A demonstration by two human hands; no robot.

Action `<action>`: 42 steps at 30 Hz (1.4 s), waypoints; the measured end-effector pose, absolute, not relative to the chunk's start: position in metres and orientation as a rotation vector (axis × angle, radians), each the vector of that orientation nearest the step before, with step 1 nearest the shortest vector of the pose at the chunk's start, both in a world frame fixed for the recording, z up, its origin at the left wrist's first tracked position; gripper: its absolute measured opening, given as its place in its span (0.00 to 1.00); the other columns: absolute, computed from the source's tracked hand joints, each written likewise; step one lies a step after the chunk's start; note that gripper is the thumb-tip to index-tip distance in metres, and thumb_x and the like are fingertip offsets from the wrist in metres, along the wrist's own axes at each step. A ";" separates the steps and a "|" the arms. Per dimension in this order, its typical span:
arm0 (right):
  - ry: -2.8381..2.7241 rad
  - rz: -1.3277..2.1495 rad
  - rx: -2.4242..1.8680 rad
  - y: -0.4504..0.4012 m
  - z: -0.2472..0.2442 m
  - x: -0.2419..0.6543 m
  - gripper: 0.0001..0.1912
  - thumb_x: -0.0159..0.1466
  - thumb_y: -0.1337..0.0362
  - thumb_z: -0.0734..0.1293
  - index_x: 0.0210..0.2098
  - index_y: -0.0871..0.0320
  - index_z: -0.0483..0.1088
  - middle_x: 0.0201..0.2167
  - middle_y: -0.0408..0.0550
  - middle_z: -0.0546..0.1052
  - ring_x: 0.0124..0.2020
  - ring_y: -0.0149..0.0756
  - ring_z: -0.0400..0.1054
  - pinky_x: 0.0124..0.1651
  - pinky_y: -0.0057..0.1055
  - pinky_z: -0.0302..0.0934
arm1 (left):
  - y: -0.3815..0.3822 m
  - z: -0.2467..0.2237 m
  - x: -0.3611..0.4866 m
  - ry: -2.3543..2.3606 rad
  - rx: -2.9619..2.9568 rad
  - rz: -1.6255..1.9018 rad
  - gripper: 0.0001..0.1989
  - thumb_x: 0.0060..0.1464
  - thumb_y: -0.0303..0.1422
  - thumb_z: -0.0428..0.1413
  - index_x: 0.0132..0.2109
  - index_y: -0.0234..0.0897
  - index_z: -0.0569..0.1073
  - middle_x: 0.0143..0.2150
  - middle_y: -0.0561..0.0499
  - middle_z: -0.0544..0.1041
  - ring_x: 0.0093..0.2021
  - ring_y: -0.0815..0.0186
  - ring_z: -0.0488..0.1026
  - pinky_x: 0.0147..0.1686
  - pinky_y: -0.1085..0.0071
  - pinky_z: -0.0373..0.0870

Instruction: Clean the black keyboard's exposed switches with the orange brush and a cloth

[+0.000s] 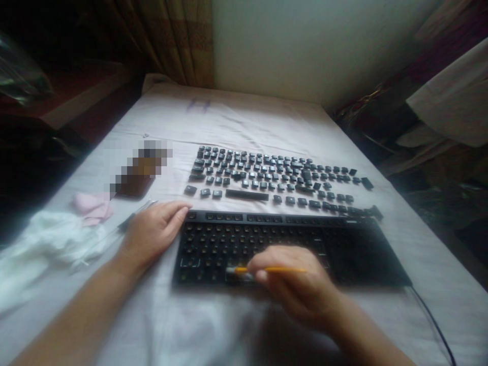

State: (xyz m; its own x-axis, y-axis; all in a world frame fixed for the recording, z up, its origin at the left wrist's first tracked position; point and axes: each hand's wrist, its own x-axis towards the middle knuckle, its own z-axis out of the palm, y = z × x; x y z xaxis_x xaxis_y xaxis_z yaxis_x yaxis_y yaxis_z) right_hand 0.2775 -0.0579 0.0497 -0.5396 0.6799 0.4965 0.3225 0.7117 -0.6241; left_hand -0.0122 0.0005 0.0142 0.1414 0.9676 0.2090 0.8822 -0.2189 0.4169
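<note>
A black keyboard [362, 254] with its keycaps off lies on the pale sheet. My left hand [152, 231] grips its far left corner, with the fingertips together at the edge. In my right hand [295, 277] is a slim orange-handled brush [240, 270], pinched between thumb and fingers. Its pale bristle end points left and is down at the near rows of the keyboard, where small switch stems show. Beyond the keyboard, the loose black keycaps [263, 169] are laid out in rows, with a long spacebar [247, 194] among them.
A dark, partly pixelated flat object [135, 183] lies at left, near a pink cloth [92, 207] and a crumpled white cloth [49, 249]. A thin metal tool [143, 206] lies by my left hand. The keyboard cable [432, 320] runs off at the lower right. A wall [274, 51] stands behind.
</note>
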 end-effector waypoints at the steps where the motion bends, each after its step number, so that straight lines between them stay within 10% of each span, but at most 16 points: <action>1: -2.152 0.632 -0.747 -0.058 0.047 0.274 0.08 0.73 0.69 0.60 0.40 0.57 0.71 0.28 0.45 0.81 0.25 0.31 0.74 0.30 0.25 0.69 | 0.001 0.014 -0.012 1.828 2.221 0.645 0.23 0.62 0.48 0.45 0.44 0.44 0.81 0.42 0.48 0.85 0.41 0.53 0.81 0.43 0.59 0.75; 42: -2.195 0.611 -0.718 -0.054 0.048 0.260 0.11 0.75 0.67 0.58 0.40 0.57 0.71 0.27 0.45 0.79 0.24 0.31 0.73 0.28 0.26 0.67 | -0.001 0.014 -0.011 1.799 2.225 0.664 0.21 0.63 0.45 0.46 0.44 0.43 0.81 0.44 0.48 0.85 0.44 0.54 0.82 0.45 0.59 0.75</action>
